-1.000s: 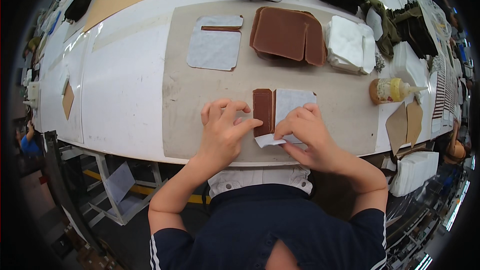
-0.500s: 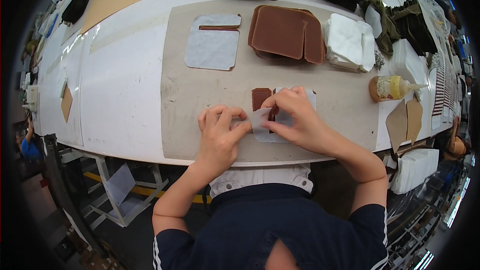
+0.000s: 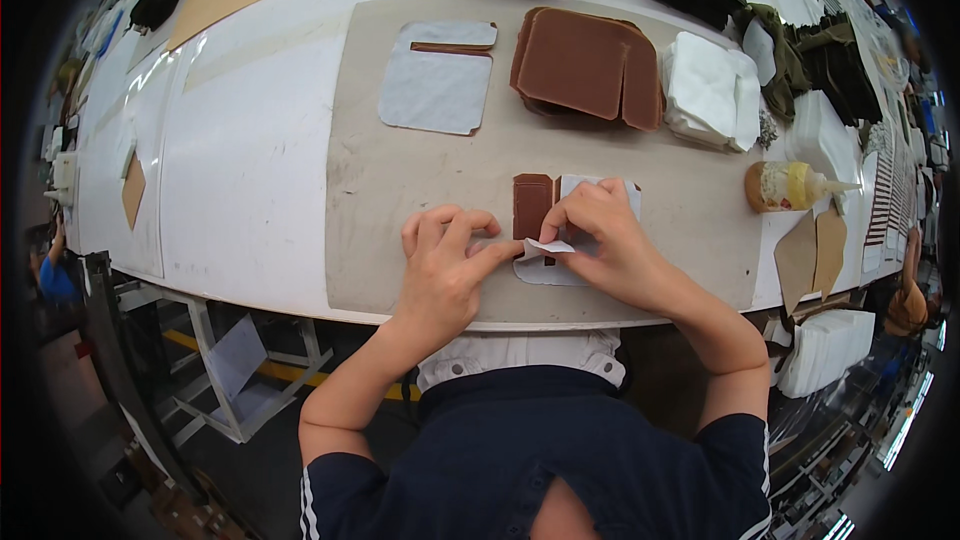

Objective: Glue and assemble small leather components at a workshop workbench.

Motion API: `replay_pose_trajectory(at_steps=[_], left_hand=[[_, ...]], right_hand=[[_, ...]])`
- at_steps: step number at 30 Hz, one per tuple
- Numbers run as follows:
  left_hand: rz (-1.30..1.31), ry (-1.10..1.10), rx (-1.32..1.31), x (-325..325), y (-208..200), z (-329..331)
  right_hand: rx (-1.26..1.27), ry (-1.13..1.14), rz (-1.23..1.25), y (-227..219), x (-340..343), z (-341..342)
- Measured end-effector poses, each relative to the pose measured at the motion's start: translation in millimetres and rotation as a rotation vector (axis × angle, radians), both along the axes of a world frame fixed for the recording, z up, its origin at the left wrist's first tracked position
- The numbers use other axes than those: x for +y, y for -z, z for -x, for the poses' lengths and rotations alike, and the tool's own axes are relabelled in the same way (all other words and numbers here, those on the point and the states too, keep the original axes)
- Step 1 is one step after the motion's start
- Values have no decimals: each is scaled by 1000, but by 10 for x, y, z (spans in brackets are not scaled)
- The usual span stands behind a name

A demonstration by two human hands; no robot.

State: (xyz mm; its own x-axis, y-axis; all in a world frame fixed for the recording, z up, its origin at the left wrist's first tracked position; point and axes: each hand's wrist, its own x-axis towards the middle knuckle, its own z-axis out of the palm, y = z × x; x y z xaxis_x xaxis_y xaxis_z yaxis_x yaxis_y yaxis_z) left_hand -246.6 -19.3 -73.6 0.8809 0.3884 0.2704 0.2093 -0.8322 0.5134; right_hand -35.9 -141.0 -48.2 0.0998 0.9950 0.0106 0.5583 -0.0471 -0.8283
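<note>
A brown leather piece [image 3: 532, 205] with a white lining lies flat in front of me. My right hand [image 3: 598, 233] covers its right part and pinches a white lining flap [image 3: 549, 246], folded back from the leather, between thumb and forefinger. My left hand [image 3: 448, 255] is beside it on the left, its fingers loosely bent and apart. One of its fingertips reaches the left end of the flap. Its thumb is partly hidden. Part of the lined piece is hidden under my right hand.
A grey lined piece with a slot [image 3: 437, 90] lies on the mat [image 3: 400, 180]. Beside it are stacked brown leather pieces [image 3: 575, 65] and white lining sheets [image 3: 705, 90]. A yellow glue bottle [image 3: 788, 186] lies at the right. Dark stacks stand at the far side.
The white flap, held upright before, is now folded lower and flatter, uncovering more brown leather. My right fingers have moved slightly with it. The left hand has hardly moved.
</note>
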Motion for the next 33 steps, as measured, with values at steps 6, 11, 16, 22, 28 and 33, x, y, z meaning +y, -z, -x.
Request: replay_pose_trajectory(at_steps=[6,11,16,22,28,33], left_hand=[[-25,-11,-6,-16,18,19],[-75,-12,-17,-29,53,21],[-101,-13,-20,-31,73,29],[-79,-6,-32,-28,54,38],[-19,-44,-44,-34,54,97],[-81,-12,-49,-146,40,275]], right_hand=[[-9,-228,-7,-67,-129,-32],[-38,-303,60,-144,-287,30],[18,-276,27,-194,-282,7],[25,-121,-55,-119,-206,22],[-54,-5,-105,-75,-73,68],[-147,21,-145,-17,-9,97]])
